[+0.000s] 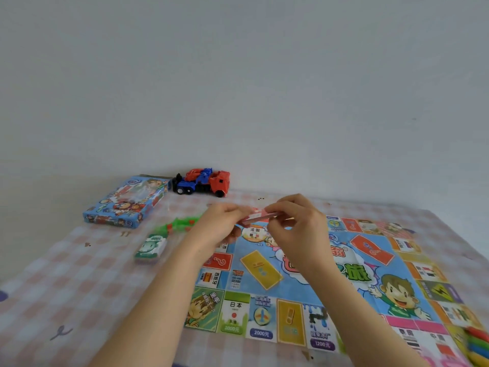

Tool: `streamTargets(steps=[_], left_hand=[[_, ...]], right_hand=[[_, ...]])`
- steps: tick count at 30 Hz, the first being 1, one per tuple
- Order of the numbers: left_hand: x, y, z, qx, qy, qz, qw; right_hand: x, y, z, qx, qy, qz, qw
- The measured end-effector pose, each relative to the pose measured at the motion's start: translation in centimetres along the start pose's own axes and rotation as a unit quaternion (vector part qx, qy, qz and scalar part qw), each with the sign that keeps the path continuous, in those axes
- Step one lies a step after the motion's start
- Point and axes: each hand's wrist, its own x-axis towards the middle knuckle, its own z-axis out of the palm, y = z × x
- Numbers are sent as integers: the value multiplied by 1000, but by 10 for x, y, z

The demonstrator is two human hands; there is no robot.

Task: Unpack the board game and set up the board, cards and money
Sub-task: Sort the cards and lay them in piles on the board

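The colourful game board (pixel 312 276) lies unfolded on the checked tablecloth (pixel 79 282), right of centre. Above its far left corner both my hands hold a small red-and-white stack of cards (pixel 258 217). My left hand (pixel 222 223) pinches its left end and my right hand (pixel 296 223) pinches its right end. The blue game box (pixel 127 202) lies at the far left. A green-and-white wrapped pack (pixel 150 249) sits on clear plastic left of my left arm, with green plastic pieces (pixel 180 225) just behind it.
A red and blue toy truck (pixel 202 182) stands against the wall behind the box. Coloured plastic pieces (pixel 479 345) lie at the board's near right corner. The plain wall runs along the table's far edge.
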Motion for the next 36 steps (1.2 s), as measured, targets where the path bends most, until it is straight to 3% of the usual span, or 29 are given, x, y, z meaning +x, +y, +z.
streamTargets(steps=[5, 9, 12, 18, 21, 25, 36], left_hand=[[4, 5, 28, -140, -45, -37, 988], [8, -3, 40, -219, -11, -24, 975], [12, -11, 46, -207, -8, -7, 978], [13, -15, 51, -160, -6, 10, 987], [13, -16, 50, -162, -4, 10, 987], [12, -18, 51, -140, -14, 17, 990], [8, -19, 54, -12, -76, 40, 996]], right_hand=[[-2, 14, -18, 15, 31, 47, 998], [-8, 17, -24, 63, 86, 194, 975], [-6, 21, -25, 139, 88, 307, 937], [2, 18, -26, 235, 79, 387, 888], [2, 17, -29, 276, 72, 400, 871], [-2, 16, -30, 264, 20, 369, 891], [-2, 21, -32, 224, 39, 382, 896]])
